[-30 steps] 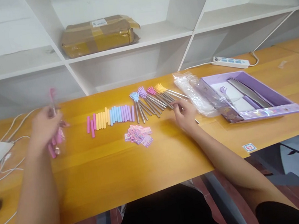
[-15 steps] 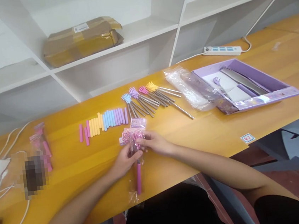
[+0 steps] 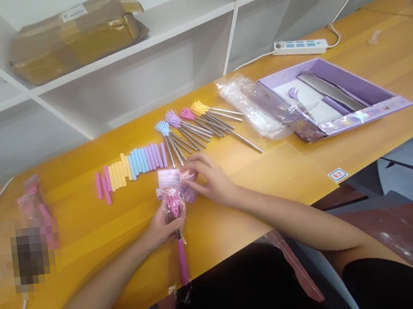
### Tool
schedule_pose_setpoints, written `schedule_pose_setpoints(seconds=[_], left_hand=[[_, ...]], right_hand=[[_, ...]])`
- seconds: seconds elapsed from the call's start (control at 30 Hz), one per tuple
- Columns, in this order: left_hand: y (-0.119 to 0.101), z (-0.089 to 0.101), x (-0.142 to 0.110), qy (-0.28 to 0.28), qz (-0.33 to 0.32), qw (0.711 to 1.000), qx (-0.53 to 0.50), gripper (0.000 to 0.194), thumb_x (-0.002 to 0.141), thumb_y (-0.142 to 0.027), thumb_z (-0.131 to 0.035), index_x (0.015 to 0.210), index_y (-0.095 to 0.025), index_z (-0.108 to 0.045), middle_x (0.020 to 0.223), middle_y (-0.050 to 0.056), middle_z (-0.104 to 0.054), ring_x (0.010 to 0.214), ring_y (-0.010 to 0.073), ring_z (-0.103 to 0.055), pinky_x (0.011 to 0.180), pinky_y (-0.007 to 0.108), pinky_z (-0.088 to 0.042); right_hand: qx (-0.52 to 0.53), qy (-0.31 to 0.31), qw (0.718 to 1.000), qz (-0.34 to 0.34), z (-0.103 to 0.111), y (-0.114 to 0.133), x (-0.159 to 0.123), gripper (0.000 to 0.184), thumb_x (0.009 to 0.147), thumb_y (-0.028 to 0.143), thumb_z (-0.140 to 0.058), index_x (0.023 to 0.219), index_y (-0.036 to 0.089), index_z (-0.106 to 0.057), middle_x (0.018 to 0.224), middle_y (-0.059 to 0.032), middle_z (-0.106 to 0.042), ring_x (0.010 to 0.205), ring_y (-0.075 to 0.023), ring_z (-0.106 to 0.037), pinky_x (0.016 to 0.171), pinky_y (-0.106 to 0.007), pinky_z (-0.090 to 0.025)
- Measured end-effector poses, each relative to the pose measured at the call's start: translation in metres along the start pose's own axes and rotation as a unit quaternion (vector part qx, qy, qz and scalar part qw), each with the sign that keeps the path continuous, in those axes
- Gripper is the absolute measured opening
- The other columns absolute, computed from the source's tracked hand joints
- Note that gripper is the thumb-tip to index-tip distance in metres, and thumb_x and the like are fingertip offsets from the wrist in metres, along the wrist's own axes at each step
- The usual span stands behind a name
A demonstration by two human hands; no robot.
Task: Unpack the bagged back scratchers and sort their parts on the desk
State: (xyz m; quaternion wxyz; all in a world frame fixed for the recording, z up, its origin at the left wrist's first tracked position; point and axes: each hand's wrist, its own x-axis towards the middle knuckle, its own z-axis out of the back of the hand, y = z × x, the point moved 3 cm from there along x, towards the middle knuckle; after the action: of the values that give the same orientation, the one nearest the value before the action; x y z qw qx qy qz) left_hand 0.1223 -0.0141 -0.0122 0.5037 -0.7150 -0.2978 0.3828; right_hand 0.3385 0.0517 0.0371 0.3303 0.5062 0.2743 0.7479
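Note:
My left hand (image 3: 164, 225) is closed around a clear plastic bag holding a pink back scratcher (image 3: 182, 260). Its claw end points away from me and its pink handle reaches toward the table's front edge. A printed card (image 3: 169, 177) shows at the bag's top. Just right of that, my right hand (image 3: 211, 178) pinches a small pink-and-white card (image 3: 187, 176) between thumb and fingers. More printed cards lie partly hidden behind the bag. Beyond my hands lie loose back scratcher rods with blue (image 3: 162, 128), purple (image 3: 173, 119), pink (image 3: 187, 113) and yellow (image 3: 199, 107) claws.
Pink, yellow, blue and purple handle sleeves (image 3: 139, 160) lie in a row. Bagged pink scratchers (image 3: 37, 206) lie left. To the right are clear bags (image 3: 249, 105), a purple box (image 3: 368, 114) and a power strip (image 3: 300, 47). A taped parcel (image 3: 76, 38) sits on the shelf.
My right hand has left the scratcher's claw and moved up to the small card. The left hand still holds the bagged scratcher. The camera view has shifted, so the parcel appears higher and further left.

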Motion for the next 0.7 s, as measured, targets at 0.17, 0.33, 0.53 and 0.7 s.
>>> schedule_pose_setpoints(seconds=[0.17,0.33,0.53,0.7], left_hand=[[-0.007,-0.008,-0.001,0.07,-0.021,0.997,0.012,0.049,0.094,-0.045,-0.082,0.12,-0.023,-0.048,0.093,-0.001,-0.056,0.069,0.01,-0.049,0.062,0.023,-0.044],[-0.012,-0.01,-0.001,0.084,0.005,0.996,0.024,0.05,0.094,-0.048,-0.081,0.121,-0.022,-0.049,0.091,-0.002,-0.053,0.07,0.0106,-0.046,0.065,0.024,-0.042],[-0.014,-0.013,-0.001,0.089,0.006,0.995,0.043,0.047,0.091,-0.051,-0.082,0.112,-0.02,-0.053,0.087,-0.002,-0.052,0.072,0.012,-0.044,0.066,0.025,-0.038],[-0.012,-0.012,-0.001,0.093,0.029,0.995,0.021,0.047,0.089,-0.05,-0.083,0.108,-0.02,-0.053,0.084,-0.002,-0.054,0.066,0.0103,-0.043,0.061,0.024,-0.037]], right_hand=[[-0.065,0.043,0.993,0.083,-0.004,0.001,0.0,0.016,0.104,0.027,-0.071,0.12,0.026,-0.07,0.12,-0.0108,-0.072,0.115,-0.0263,-0.071,0.101,-0.049,-0.064],[-0.074,0.012,0.99,0.116,-0.009,0.001,-0.005,0.013,0.103,0.02,-0.069,0.115,0.022,-0.069,0.116,-0.012,-0.073,0.112,-0.0246,-0.072,0.098,-0.045,-0.065],[-0.067,0.013,0.994,0.087,-0.007,0.003,-0.005,0.012,0.096,0.012,-0.065,0.099,0.024,-0.063,0.105,-0.0092,-0.072,0.1,-0.0234,-0.072,0.09,-0.043,-0.065],[-0.047,-0.01,0.999,-0.007,0.002,-0.006,-0.002,0.012,0.094,0.014,-0.063,0.095,0.024,-0.057,0.094,-0.0045,-0.07,0.085,-0.019,-0.069,0.078,-0.036,-0.062]])
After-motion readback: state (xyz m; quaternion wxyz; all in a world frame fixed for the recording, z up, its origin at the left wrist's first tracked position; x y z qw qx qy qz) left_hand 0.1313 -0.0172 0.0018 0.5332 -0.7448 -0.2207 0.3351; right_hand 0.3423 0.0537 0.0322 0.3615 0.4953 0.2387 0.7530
